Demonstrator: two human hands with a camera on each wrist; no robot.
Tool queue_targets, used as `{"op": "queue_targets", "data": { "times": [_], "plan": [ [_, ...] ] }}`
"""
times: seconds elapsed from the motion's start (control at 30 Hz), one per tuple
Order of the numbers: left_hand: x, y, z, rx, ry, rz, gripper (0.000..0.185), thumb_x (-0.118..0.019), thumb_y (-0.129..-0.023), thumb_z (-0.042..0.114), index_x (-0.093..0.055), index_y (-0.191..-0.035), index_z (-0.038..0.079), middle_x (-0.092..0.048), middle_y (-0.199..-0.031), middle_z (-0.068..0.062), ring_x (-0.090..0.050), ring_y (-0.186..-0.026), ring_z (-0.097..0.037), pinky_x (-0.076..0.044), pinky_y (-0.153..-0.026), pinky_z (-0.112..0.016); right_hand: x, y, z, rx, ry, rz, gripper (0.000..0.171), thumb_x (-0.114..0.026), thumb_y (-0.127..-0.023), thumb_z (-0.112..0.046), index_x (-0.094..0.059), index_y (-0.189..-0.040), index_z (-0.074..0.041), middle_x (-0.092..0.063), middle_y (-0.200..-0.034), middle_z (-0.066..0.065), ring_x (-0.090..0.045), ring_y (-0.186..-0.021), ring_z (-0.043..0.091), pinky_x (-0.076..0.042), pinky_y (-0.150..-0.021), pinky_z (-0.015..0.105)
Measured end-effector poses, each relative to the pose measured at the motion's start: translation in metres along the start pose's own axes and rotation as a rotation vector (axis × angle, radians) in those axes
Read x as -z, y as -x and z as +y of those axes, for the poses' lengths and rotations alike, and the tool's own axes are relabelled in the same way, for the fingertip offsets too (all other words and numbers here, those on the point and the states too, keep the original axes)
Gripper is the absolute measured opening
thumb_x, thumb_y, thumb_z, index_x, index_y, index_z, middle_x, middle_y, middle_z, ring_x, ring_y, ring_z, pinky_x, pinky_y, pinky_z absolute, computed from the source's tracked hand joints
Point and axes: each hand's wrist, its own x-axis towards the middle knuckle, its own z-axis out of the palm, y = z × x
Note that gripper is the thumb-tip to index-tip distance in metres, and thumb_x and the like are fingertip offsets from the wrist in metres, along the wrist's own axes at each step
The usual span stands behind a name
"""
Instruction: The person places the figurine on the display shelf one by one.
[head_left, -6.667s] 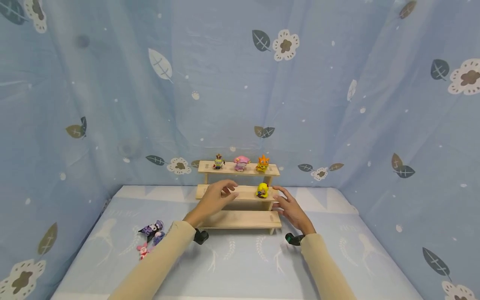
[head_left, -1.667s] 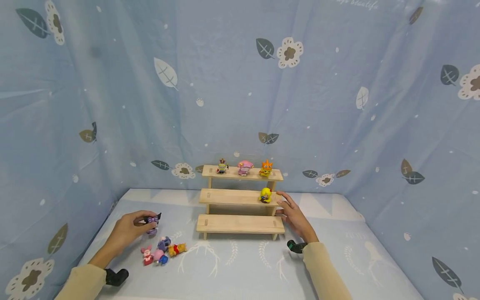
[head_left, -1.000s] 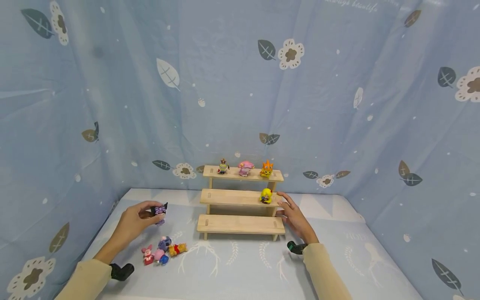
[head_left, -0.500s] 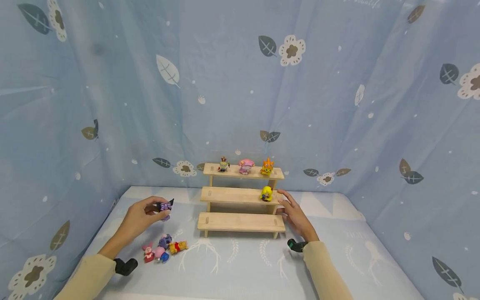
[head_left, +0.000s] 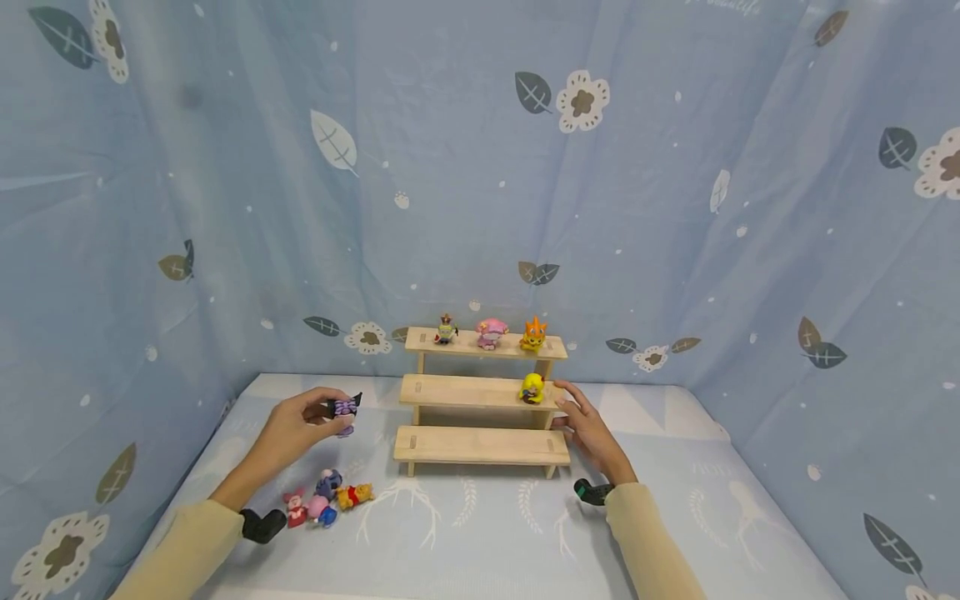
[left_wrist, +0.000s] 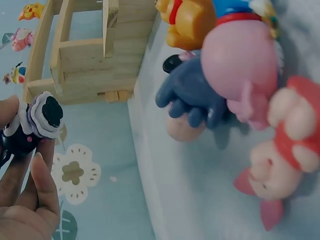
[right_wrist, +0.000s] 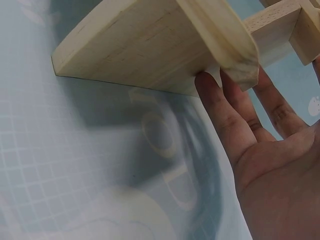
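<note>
My left hand (head_left: 296, 425) pinches a small purple-and-black figurine (head_left: 345, 408) between thumb and fingers, above the table left of a three-step wooden display stand (head_left: 465, 391). In the left wrist view, the white-and-black figurine end (left_wrist: 45, 114) sticks out past the fingertips. My right hand (head_left: 592, 433) is at the stand's right end, its fingers fairly straight. The right wrist view has these fingers (right_wrist: 227, 120) against the wooden end. A yellow-haired figurine (head_left: 532, 388) stands on the middle step, near that hand.
On the top step stand a crowned figurine (head_left: 446, 330), a pink one (head_left: 492, 333) and an orange-and-yellow one (head_left: 533, 334). Lying front left are Piglet (head_left: 296, 508), Pooh (head_left: 355, 497), a blue-grey figurine (head_left: 328, 483) and a pink-and-blue one (head_left: 322, 512). A patterned curtain (head_left: 450, 167) hangs behind.
From in front of the middle step, my left hand went to the figurines at left and took the purple-and-black one. It has since risen and moved right with it. My right hand stays put.
</note>
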Motion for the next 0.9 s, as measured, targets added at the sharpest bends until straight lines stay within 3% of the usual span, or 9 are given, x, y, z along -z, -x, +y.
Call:
{"op": "queue_targets", "data": {
  "times": [0.2,0.6,0.9],
  "plan": [
    [-0.005,-0.005,0.008,-0.049,0.061,-0.037,0.039,-0.085,-0.088,0.030,-0.069,-0.123,0.020,-0.071,-0.107,-0.002,-0.068,-0.092,-0.023,-0.058,-0.072,-0.029,-0.001,0.001,-0.001,-0.001,-0.005,0.010,0.054,-0.057,-0.106,-0.043,-0.038,-0.156,-0.035,-0.044,-0.154,0.014,-0.063,-0.106,0.028,-0.054,-0.094,0.045],
    [-0.017,-0.015,0.020,-0.060,0.121,-0.060,0.040,-0.087,-0.085,0.030,-0.070,-0.121,0.022,-0.072,-0.105,-0.001,-0.070,-0.090,-0.021,-0.059,-0.071,-0.032,-0.002,0.002,-0.002,-0.001,-0.013,0.009,0.055,-0.057,-0.106,-0.043,-0.037,-0.157,-0.035,-0.046,-0.153,0.015,-0.064,-0.106,0.028,-0.055,-0.092,0.046],
    [-0.026,-0.022,0.028,-0.117,0.107,-0.056,0.038,-0.085,-0.087,0.026,-0.071,-0.122,0.021,-0.072,-0.102,-0.001,-0.070,-0.088,-0.019,-0.058,-0.070,-0.031,-0.003,0.005,-0.004,-0.008,-0.003,0.020,0.055,-0.059,-0.105,-0.045,-0.038,-0.155,-0.036,-0.045,-0.153,0.014,-0.064,-0.104,0.026,-0.054,-0.092,0.045]
  ]
}}
